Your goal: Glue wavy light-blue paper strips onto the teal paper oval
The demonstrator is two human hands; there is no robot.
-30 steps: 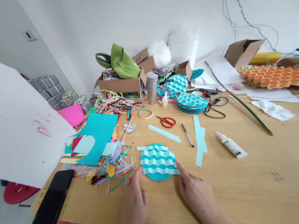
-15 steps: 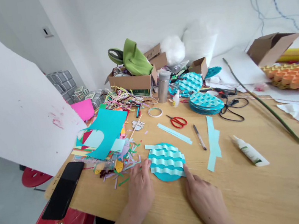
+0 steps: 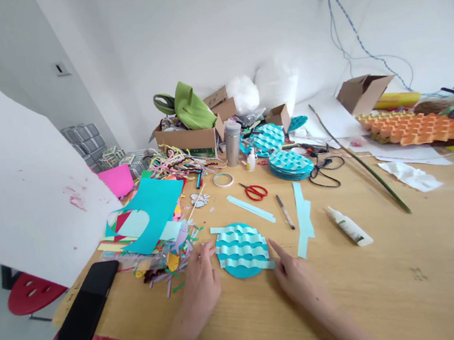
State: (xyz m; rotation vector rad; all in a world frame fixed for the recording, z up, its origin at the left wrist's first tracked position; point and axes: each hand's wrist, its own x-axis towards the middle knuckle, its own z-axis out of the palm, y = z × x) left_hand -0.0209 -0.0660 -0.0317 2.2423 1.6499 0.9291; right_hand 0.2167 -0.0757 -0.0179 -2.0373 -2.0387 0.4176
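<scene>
A round teal paper disc lies on the wooden table, with several wavy light-blue strips across it; some strip ends stick out past its edge. My left hand rests at the left of the disc, fingers loosely bent, holding nothing. Beside the right edge is my right hand, its index finger stretched out near the strip ends, the other fingers curled. Flat light-blue strips lie farther right, and more strips are behind the disc. A white glue bottle lies on its side.
Red-handled scissors, a pen and a tape roll lie behind the disc. Stacked decorated discs stand farther back. Paper scraps and a black phone are at left; a green stem lies right.
The view has turned right, shifting the scene left. My right index finger has lifted off the strip ends and moved slightly up beside the disc's edge. My left hand stays beside the disc.
</scene>
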